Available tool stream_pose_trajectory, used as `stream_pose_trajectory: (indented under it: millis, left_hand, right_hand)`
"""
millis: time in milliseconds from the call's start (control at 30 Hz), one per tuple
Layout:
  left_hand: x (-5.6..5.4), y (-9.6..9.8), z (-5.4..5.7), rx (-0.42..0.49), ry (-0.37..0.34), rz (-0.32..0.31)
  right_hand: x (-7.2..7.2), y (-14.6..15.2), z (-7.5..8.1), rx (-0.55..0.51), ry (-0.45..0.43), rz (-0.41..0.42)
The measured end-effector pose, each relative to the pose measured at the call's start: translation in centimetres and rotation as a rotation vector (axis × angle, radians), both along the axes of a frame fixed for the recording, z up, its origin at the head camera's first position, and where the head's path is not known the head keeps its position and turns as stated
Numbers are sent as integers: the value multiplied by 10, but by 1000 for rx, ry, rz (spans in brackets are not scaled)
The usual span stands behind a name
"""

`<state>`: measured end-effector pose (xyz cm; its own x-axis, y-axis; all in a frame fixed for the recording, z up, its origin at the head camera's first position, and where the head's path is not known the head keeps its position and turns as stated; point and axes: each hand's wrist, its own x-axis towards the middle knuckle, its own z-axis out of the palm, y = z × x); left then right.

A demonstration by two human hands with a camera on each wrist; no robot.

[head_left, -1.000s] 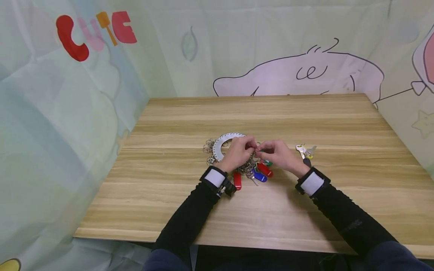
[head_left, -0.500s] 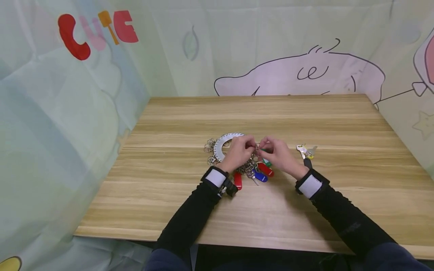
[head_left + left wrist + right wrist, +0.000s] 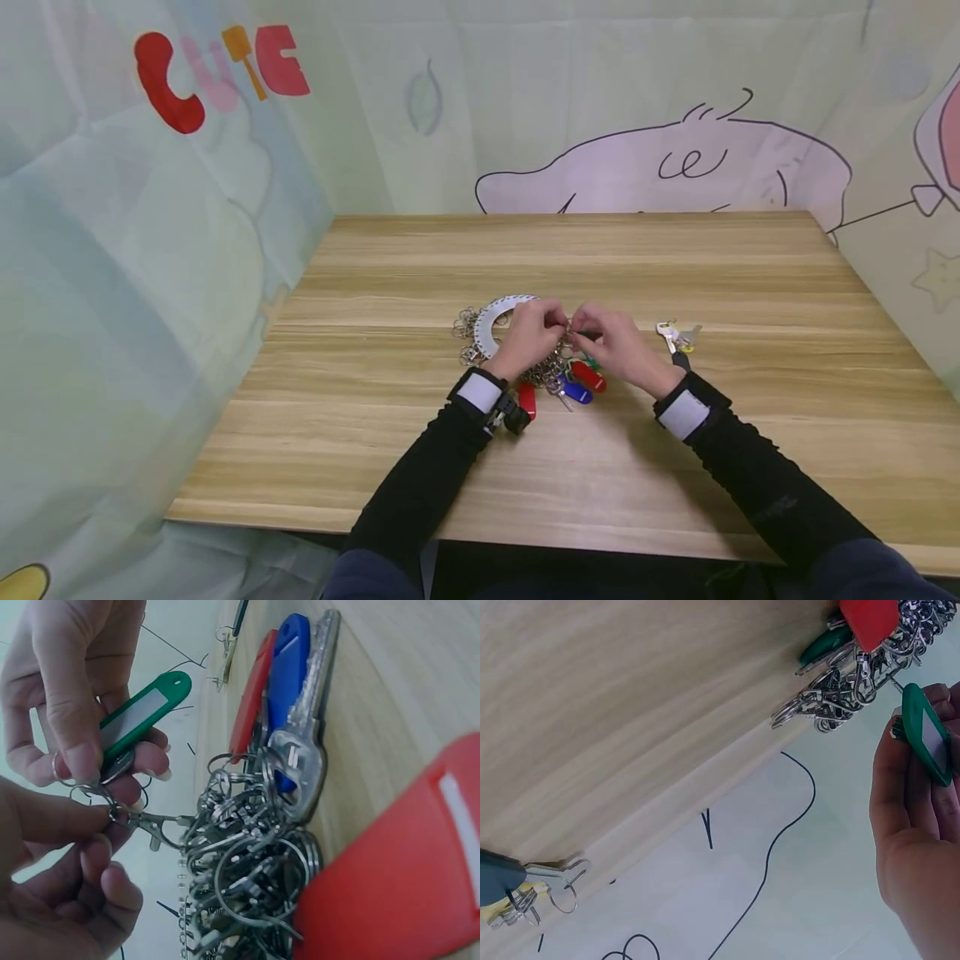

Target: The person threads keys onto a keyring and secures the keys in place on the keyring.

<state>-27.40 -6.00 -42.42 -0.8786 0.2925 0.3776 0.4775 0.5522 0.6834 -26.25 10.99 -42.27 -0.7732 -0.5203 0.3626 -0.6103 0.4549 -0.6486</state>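
Note:
My left hand pinches the end of a metal clasp that links into a bunch of metal rings and clips. Beside it, my right hand holds a green key tag with a pale label, its thumb and finger at the tag's thin split ring. The fingertips of both hands nearly meet there. Around the clips, a white toothed ring lies partly under my left hand. Red tags, a blue tag and a silver key hang from the bunch.
Off to the right on the wooden table lie some loose keys, one with a dark head. A printed cloth backdrop rises behind and to the left of the table.
Both hands stay at the same spot with only small finger shifts. The right fingers now cover more of the green key tag in the head view. The other tags and keys lie as before.

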Motion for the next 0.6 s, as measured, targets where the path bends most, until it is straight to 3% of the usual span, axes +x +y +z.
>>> stream_pose_trajectory:
  millis: [300, 400, 600]
  left_hand:
    - [-2, -1, 6, -50, -111, 39]
    - [-2, -2, 9, -76, -121, -6]
    - [-1, -4, 4, -80, -16, -129]
  right_hand:
    - [-3, 1, -3, -51, 22, -80]
    - [-4, 2, -3, -93, -58, -104]
    - [-7, 6, -2, -224, -299, -79]
